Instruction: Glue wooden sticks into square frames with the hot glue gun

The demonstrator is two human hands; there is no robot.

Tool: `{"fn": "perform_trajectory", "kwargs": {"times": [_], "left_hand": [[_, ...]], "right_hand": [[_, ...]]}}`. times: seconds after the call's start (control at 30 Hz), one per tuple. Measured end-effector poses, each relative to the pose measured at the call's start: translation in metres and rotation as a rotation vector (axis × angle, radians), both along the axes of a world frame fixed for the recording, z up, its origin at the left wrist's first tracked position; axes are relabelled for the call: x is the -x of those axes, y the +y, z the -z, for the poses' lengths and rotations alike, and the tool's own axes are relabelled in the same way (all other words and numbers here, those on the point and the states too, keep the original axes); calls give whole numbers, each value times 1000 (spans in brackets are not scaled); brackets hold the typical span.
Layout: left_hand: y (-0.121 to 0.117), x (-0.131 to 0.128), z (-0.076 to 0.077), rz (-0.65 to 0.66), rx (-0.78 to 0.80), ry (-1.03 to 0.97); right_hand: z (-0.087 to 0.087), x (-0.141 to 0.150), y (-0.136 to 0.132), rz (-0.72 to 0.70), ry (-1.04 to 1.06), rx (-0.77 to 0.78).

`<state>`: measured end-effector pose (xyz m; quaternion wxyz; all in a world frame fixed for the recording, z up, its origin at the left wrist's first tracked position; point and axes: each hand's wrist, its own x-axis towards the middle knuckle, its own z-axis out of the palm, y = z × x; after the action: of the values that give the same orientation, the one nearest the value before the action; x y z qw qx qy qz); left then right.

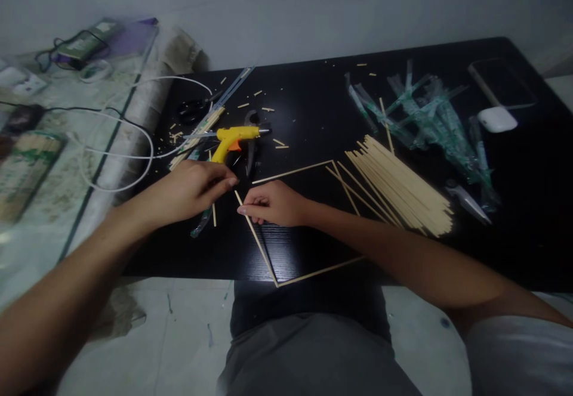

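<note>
My right hand point(274, 203) pinches a thin wooden stick point(259, 242) near its upper end. That stick slants down to the table's front edge, where its lower end meets another stick point(320, 271). With a far stick point(293, 172) and a right-hand stick point(347, 187), they outline a four-sided frame, partly covered by my right forearm. Just beyond the held stick's upper end is my left hand point(197, 188), thumb and forefinger pressed together; whatever they may hold is too small to make out. Behind my hands lies a yellow glue gun point(233, 139), over dark-handled pliers point(250, 151).
A bundle of sticks point(403, 187) lies right, near scissors point(468, 202) and crumpled plastic wrappers point(447, 121). A phone point(501, 83) and white earbud case point(496, 119) sit at far right. White cable point(147, 157) loops left toward a glass-topped table point(102, 163). Offcuts point(280, 144) are scattered about.
</note>
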<state>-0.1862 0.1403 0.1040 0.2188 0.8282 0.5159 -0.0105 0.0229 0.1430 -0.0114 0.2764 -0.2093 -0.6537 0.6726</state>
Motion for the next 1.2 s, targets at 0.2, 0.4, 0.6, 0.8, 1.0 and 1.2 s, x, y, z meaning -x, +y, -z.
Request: {"fn": "perform_trajectory", "kwargs": {"times": [0.2, 0.4, 0.6, 0.8, 1.0, 1.2], "left_hand": [[2, 1, -1, 45, 119, -19], [8, 9, 6, 14, 273, -180], [8, 9, 20, -187, 466, -390], [1, 4, 36, -455, 489, -599], [-4, 4, 42, -500, 368, -657], [-11, 3, 35, -416, 286, -576]], "right_hand": [[-1, 0, 0, -12, -41, -29], [-5, -2, 0, -5, -38, -59], [-2, 0, 1, -17, 6, 30], [2, 0, 1, -8, 34, 14], [1, 0, 0, -3, 39, 3], [2, 1, 0, 7, 28, 18]]}}
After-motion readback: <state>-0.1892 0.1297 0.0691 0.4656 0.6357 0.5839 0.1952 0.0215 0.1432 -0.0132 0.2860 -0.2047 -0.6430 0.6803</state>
